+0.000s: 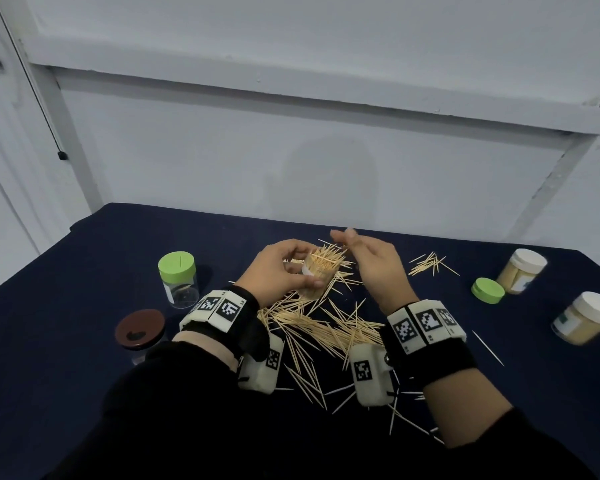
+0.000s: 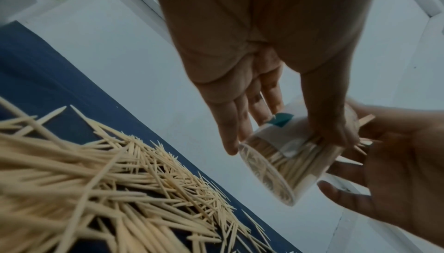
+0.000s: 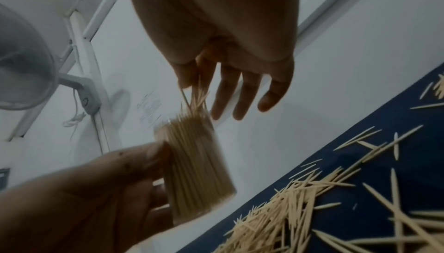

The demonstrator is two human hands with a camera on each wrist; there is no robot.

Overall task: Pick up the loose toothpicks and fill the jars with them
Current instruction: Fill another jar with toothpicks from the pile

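My left hand (image 1: 284, 268) grips a clear, lidless jar (image 1: 321, 277) packed with toothpicks and holds it tilted above the dark blue table (image 1: 118, 244). Under the left wrist, the fingers and thumb (image 2: 240, 105) wrap the jar (image 2: 276, 164). My right hand (image 1: 364, 261) is at the jar's mouth. Its thumb and forefinger (image 3: 185, 74) pinch a few toothpicks (image 3: 198, 93) that stick out of the jar (image 3: 197, 162); the other fingers are straight. A big heap of loose toothpicks (image 1: 323, 327) lies under and in front of both hands.
A small bunch of toothpicks (image 1: 428, 265) lies to the right. A green-lidded jar (image 1: 177, 278) and a brown-lidded jar (image 1: 140, 332) stand at the left. A loose green lid (image 1: 487, 290) and two filled white-lidded jars (image 1: 523, 270) (image 1: 586, 318) are at the right.
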